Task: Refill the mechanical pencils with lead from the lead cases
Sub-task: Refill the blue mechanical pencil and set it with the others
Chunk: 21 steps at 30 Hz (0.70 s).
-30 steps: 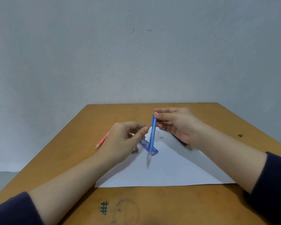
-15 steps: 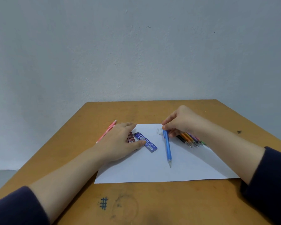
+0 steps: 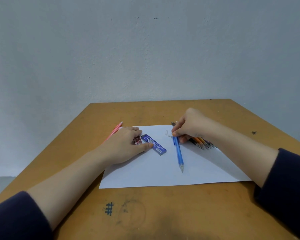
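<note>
While the right hand (image 3: 190,127) pinches the top of the blue pencil (image 3: 178,153), its tip points to 6 o'clock. At 9 o'clock, the left hand (image 3: 125,146), fingers straight, touches the blue lead case (image 3: 153,144).

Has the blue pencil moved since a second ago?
Yes. It stood upright over the blue lead case; now the blue pencil lies flat on the paper, right of the case, right hand pinching its far end.

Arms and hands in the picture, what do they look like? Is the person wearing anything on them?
Both arms wear dark navy long sleeves. The left sleeve and the right sleeve stop well short of the wrists, so the forearms are bare. The left hand and the right hand are bare too: no gloves, rings or watch show.
</note>
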Each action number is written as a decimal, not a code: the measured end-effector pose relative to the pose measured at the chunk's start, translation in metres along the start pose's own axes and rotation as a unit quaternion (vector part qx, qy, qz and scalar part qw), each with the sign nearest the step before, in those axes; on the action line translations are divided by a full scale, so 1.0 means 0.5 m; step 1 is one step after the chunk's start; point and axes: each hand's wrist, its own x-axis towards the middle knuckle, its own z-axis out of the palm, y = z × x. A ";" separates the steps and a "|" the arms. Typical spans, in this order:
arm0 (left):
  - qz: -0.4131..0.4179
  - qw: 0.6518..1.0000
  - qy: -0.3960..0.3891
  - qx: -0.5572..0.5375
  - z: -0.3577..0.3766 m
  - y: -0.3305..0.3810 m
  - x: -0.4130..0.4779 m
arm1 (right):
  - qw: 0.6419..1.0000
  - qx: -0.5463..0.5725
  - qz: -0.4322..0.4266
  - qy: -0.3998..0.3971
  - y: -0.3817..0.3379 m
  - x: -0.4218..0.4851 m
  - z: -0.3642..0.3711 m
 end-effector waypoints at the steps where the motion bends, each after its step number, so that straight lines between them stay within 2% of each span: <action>1: 0.004 1.000 0.002 0.010 -0.001 0.000 0.000 | 1.000 -0.001 -0.002 0.000 0.000 -0.001 0.000; 6: 0.011 1.000 0.002 0.017 -0.008 0.001 -0.001 | 0.999 0.014 -0.020 0.029 0.001 0.004 -0.002; 12: -0.019 0.999 -0.014 0.035 -0.016 0.003 -0.002 | 0.983 0.047 -0.158 0.076 -0.005 0.003 0.007; 16: -0.043 0.998 -0.015 0.034 -0.019 0.007 0.000 | 0.965 -0.055 -0.250 0.063 -0.021 -0.020 0.035; 21: -0.044 0.998 -0.023 0.050 -0.022 0.001 0.001 | 0.949 -0.206 -0.239 0.011 -0.027 -0.042 0.078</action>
